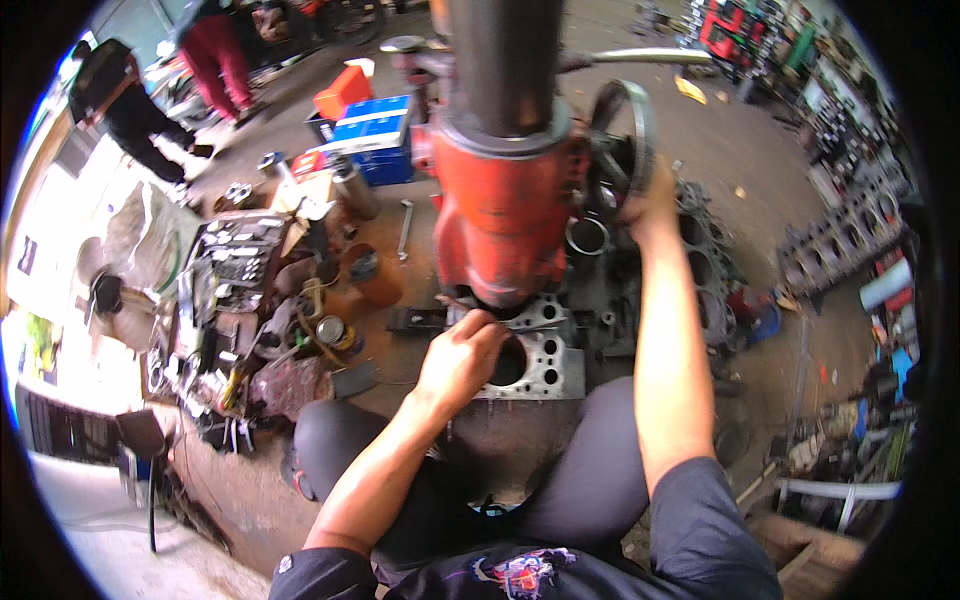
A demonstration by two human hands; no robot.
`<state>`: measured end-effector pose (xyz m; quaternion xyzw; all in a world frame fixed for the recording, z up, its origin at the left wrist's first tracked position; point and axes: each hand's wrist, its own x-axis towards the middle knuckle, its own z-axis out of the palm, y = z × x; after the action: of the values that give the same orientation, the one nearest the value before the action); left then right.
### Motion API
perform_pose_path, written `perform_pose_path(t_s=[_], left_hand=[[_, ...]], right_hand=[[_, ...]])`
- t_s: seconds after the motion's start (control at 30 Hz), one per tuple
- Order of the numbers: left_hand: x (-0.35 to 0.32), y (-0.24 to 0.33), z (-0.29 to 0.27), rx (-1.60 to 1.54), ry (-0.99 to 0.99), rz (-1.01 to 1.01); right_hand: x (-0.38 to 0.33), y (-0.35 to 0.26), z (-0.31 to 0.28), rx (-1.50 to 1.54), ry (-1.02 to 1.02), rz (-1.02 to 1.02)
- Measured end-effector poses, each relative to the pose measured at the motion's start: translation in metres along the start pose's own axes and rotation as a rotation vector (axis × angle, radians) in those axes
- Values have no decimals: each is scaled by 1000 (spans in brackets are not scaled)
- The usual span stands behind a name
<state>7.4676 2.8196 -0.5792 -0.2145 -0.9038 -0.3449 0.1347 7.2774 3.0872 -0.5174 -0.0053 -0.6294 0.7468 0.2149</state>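
Note:
In the middle stands a red machine head [503,215] on a thick dark column, with a metal handwheel [640,140] on its right side. My right hand [652,208] is raised to the lower rim of that wheel, fingers closed on it. Below the head lies a grey metal engine block [567,376], its flat face pierced by a large bore and several smaller holes. My left hand [462,358] is over the block's left part, just under the head's lower end. Its fingers are bent together, and what they pinch, if anything, is hidden.
Tools and parts crowd the bench [380,345] at left, including a wrench [405,230], a can [334,331] and a blue box [375,140]. More engine blocks [840,245] stand at right. Two people [125,105] are at the far left. A lever [640,57] sticks out rightward.

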Motion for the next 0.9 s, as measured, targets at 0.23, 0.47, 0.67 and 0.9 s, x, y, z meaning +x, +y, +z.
perform_pose_path(t_s=[0.23,0.47,0.67,0.9], left_hand=[[7,-9,11,-8,83,109],[7,-14,17,-16,75,80],[1,-5,-5,-60,49,19],[-47,-34,-158,17,584,-262]], right_hand=[[-53,-51,-32,-687,-295,177],[-200,-39,7,-830,-535,-117],[-222,-3,38,-866,-494,-494],[-224,0,43,-872,-429,-364]])
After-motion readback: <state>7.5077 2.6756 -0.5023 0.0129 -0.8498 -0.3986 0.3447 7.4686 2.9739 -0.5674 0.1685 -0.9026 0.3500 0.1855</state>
